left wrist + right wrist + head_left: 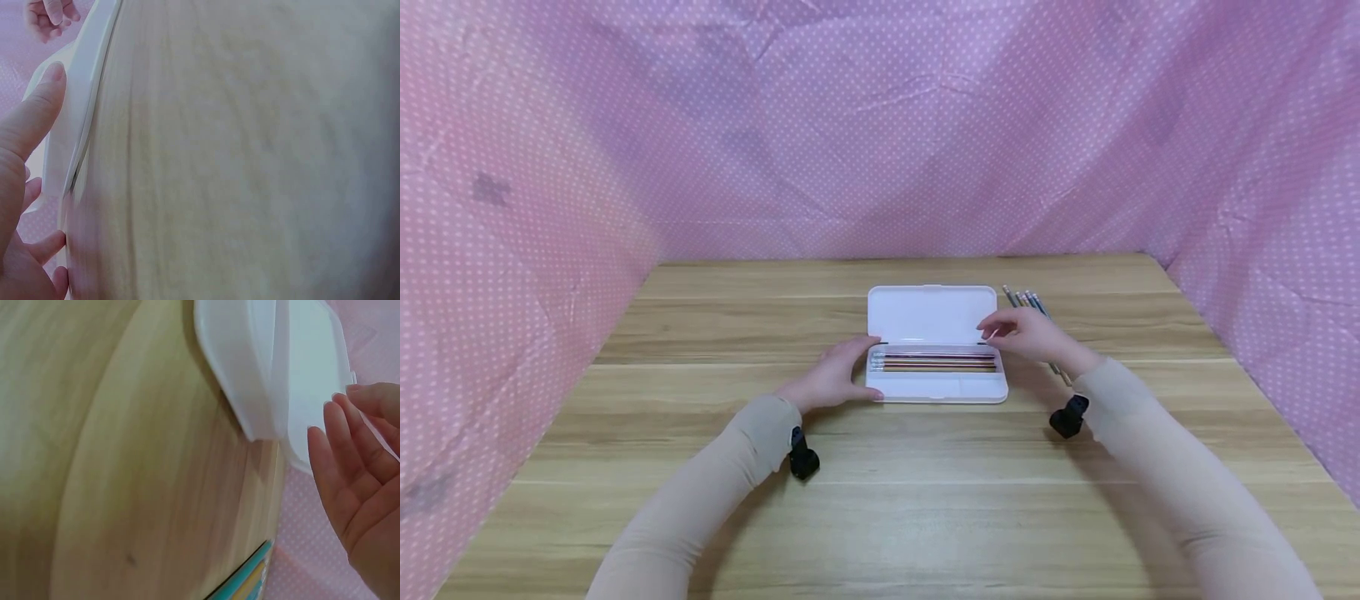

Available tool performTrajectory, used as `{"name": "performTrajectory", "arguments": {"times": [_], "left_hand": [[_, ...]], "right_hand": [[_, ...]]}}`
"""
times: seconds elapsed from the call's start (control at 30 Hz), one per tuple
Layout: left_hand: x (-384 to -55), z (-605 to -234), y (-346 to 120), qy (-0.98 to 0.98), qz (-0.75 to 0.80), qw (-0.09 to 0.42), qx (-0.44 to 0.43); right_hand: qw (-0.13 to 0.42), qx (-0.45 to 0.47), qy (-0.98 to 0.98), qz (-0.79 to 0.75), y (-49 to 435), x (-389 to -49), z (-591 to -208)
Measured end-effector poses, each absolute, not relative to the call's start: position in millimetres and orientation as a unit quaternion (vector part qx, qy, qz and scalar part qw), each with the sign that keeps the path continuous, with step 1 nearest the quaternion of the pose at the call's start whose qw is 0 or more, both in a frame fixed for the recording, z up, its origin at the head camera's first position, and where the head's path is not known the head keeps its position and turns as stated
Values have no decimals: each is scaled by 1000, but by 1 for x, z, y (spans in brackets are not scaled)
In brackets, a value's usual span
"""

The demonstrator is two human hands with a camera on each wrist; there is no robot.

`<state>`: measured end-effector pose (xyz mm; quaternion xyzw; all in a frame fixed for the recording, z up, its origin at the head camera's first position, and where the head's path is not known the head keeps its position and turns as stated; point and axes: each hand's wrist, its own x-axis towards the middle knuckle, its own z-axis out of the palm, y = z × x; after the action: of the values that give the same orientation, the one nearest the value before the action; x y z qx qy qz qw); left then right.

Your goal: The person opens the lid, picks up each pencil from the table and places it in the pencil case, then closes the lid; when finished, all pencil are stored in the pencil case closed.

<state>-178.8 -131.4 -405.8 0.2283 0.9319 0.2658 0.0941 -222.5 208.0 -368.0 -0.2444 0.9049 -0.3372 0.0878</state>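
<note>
A white pencil case (937, 388) lies on the table with its lid (932, 313) tipped back. Several striped pencils (936, 364) are inside the long rear compartment, their eraser ends to the left. My left hand (829, 377) holds the left end of the case, thumb at the front corner and fingers toward the back. In the left wrist view the thumb (44, 103) lies against the case's wall. Over the right end of the case hovers my right hand (1033, 335); its fingers (340, 447) are loosely bent, with nothing seen between them.
Several more pencils (1028, 298) lie on the table right of the case, partly hidden under my right hand and forearm. The wooden table (925, 500) runs back to a pink dotted cloth (880, 150) that hangs behind and at both sides.
</note>
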Motion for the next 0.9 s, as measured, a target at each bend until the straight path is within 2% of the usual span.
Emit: {"name": "performTrajectory", "arguments": {"times": [0.6, 0.9], "left_hand": [[-176, -408, -130, 929, 276, 98, 228], [-176, -408, -129, 930, 276, 101, 220]], "right_hand": [[120, -132, 881, -438, 268, -213, -379], [113, -118, 866, -473, 291, -216, -375]]}}
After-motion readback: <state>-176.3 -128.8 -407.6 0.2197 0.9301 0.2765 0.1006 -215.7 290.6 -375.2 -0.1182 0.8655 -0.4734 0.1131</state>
